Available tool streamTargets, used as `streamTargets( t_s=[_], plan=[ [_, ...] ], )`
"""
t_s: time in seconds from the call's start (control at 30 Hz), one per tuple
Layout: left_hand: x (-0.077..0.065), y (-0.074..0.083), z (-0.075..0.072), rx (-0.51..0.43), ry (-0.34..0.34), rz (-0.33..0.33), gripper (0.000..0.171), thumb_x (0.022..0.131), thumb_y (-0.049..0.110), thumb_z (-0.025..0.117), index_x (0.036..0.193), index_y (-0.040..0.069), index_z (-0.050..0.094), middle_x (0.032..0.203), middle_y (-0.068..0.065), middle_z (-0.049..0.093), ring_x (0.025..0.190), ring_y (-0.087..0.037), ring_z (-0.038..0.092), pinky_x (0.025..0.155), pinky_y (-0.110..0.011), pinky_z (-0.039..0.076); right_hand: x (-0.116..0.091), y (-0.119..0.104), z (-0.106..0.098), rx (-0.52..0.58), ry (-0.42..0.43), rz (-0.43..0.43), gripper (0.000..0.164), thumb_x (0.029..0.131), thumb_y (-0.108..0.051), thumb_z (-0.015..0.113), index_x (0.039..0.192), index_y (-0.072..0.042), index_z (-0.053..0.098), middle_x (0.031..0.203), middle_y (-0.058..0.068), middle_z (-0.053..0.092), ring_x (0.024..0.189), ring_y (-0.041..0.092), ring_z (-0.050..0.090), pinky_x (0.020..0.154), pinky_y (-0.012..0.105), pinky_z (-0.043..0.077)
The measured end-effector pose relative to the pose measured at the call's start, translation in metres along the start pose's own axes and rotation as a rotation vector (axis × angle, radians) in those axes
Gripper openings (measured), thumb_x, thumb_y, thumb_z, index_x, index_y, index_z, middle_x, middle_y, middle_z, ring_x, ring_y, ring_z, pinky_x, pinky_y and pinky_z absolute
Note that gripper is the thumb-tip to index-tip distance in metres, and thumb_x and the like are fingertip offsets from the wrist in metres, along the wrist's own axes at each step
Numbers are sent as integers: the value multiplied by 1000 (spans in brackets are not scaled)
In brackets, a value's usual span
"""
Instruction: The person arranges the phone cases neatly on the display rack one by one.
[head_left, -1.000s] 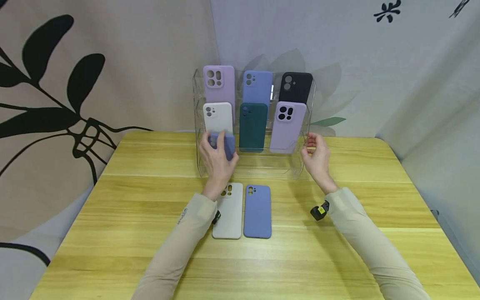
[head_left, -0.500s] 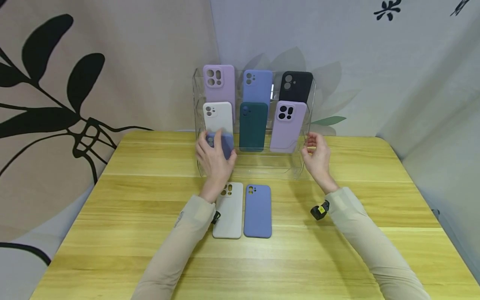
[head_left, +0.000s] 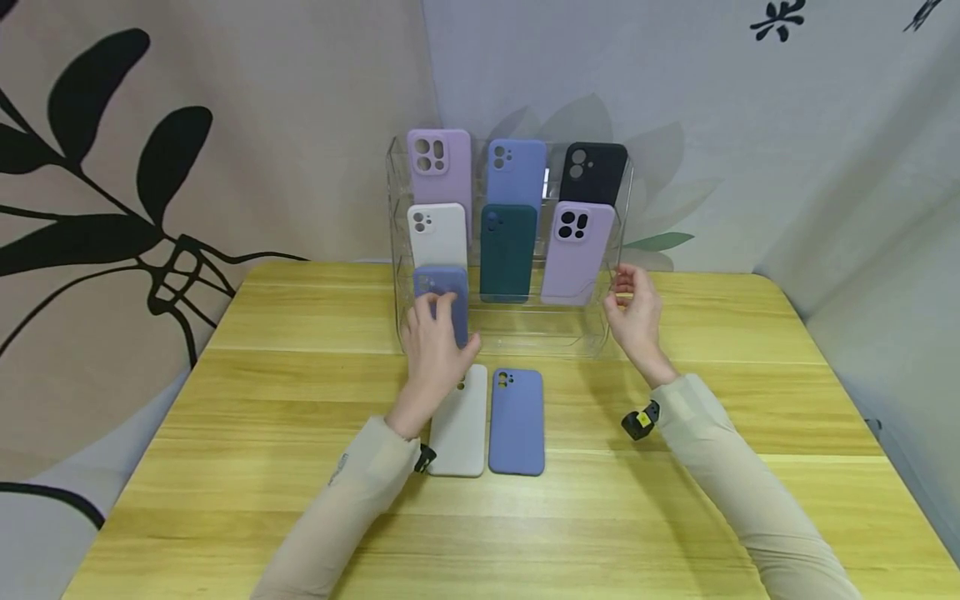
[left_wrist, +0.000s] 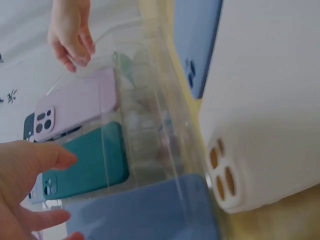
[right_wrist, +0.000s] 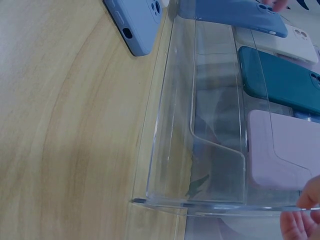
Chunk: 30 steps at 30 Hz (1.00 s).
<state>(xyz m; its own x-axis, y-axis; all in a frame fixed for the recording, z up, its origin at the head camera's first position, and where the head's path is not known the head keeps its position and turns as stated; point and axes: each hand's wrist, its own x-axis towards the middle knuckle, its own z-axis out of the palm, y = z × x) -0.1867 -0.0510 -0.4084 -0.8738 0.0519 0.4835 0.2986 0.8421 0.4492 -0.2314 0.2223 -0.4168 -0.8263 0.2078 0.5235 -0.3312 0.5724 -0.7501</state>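
Note:
My left hand (head_left: 435,346) is by a blue phone case (head_left: 441,283) standing at the lower left of a clear acrylic display rack (head_left: 525,343). In the left wrist view the fingers (left_wrist: 52,155) are spread and apart from that case. My right hand (head_left: 636,312) holds the rack's right side wall between thumb and fingers, as the right wrist view shows. Behind the blue case stands a white phone case (head_left: 437,233). Beside it in the middle row are a dark green case (head_left: 507,254) and a lilac case (head_left: 577,258).
The top row holds a lilac case (head_left: 457,187), a blue case (head_left: 517,171) and a black case (head_left: 596,179). On the wooden table (head_left: 600,525) in front lie a white case (head_left: 459,429), partly under my left wrist, and a blue case (head_left: 516,425).
The blue case has settled into the rack's lower left, and my left hand has let go of it and drawn back toward me. My right hand has stayed put.

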Motion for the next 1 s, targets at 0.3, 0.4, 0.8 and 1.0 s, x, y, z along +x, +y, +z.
streamTargets(
  t_s=[0.3, 0.4, 0.8, 1.0],
  plan=[
    [-25, -4, 3, 25, -184, -9, 59, 74, 28, 77, 120, 0, 53, 116, -23, 46, 100, -38, 49, 71, -46, 48, 0, -1, 0, 4, 1, -5, 35, 76, 15, 49, 111, 12, 53, 97, 26, 58, 85, 33, 58, 64, 3, 41],
    [-30, -5, 4, 32, -233, -29, 60, 75, 30, 77, 122, 1, 53, 117, -23, 45, 100, -37, 48, 67, -45, 48, 0, -1, 0, 8, 6, -4, 35, 76, 15, 48, 111, 13, 53, 96, 26, 58, 85, 33, 58, 64, 2, 41],
    [-44, -7, 11, 62, -373, -98, 68, 73, 33, 78, 128, 2, 51, 122, -24, 45, 109, -39, 46, 70, -51, 49, 0, -1, 0, 6, 6, 9, 36, 76, 15, 49, 111, 12, 53, 97, 26, 57, 86, 33, 58, 64, 2, 41],
    [-48, -10, 14, 116, -460, -116, 69, 76, 36, 75, 131, 5, 50, 126, -25, 45, 108, -40, 46, 71, -52, 49, 0, -1, 0, 5, 1, 12, 36, 76, 15, 49, 112, 12, 53, 98, 26, 57, 86, 31, 58, 64, 2, 41]
  ],
)
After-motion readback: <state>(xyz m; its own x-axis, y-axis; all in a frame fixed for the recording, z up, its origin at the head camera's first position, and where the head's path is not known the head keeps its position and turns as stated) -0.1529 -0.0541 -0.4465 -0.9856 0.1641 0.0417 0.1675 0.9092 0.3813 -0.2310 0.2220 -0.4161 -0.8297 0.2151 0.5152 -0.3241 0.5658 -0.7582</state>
